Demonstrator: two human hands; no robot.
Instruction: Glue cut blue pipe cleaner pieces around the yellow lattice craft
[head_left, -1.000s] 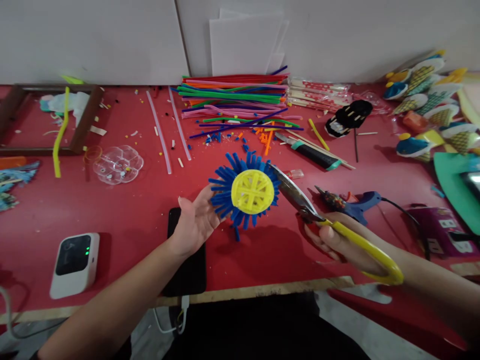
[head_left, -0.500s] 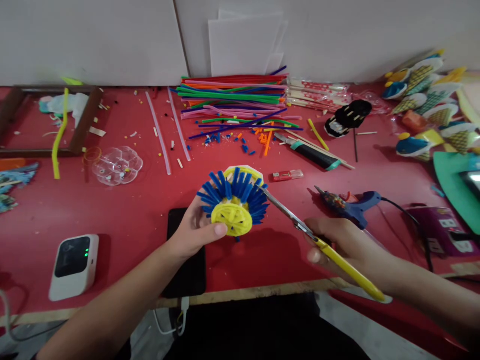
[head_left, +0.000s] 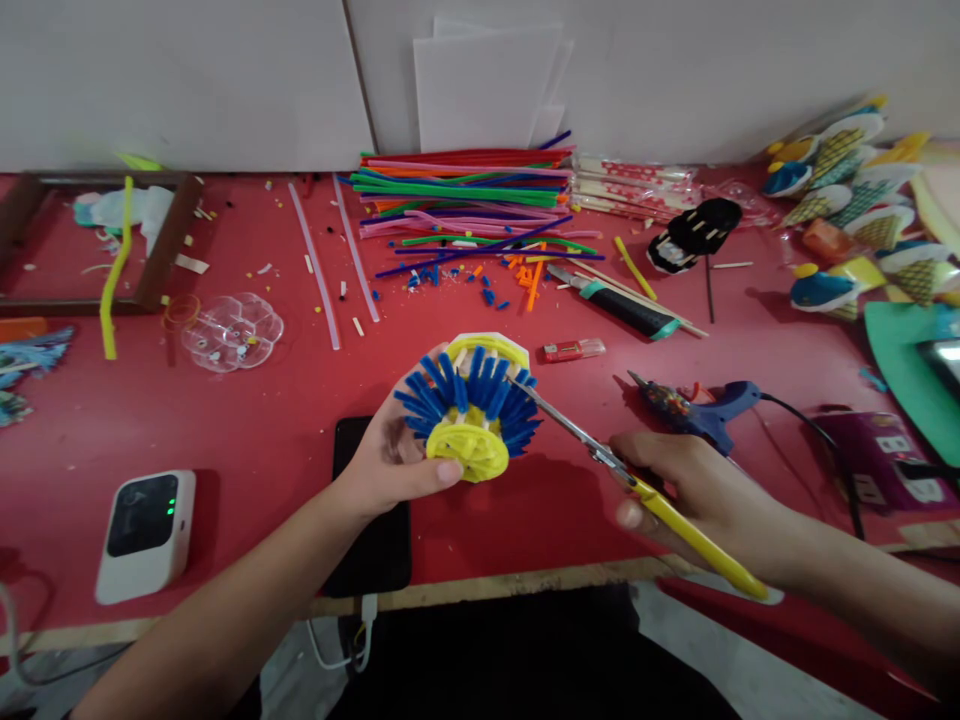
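Note:
My left hand (head_left: 397, 450) grips a pipe-cleaner craft (head_left: 467, 452) from its left side, the thumb on its round yellow face. Blue pipe-cleaner pieces (head_left: 427, 390) fan out around the craft's middle, and a yellow panel with a white edge (head_left: 491, 345) shows at its far end. In my right hand (head_left: 686, 490) is a pair of yellow-handled scissors (head_left: 694, 540), closed around the handles. Their metal blades reach left, with the tips among the blue pieces on the craft's right side. Whether the tips pinch a piece is too small to tell.
Beyond the craft lie a red lighter (head_left: 574, 350), a utility knife (head_left: 630, 308) and a bundle of coloured pipe cleaners (head_left: 465, 185). A glue gun (head_left: 697, 410) rests near my right hand. Under my left forearm is a black phone (head_left: 367, 560); a white device (head_left: 146, 535) stands left.
My left hand has tilted the craft slightly, so its yellow face sits a little lower and farther right. The scissor tips have shifted slightly left among the blue pieces.

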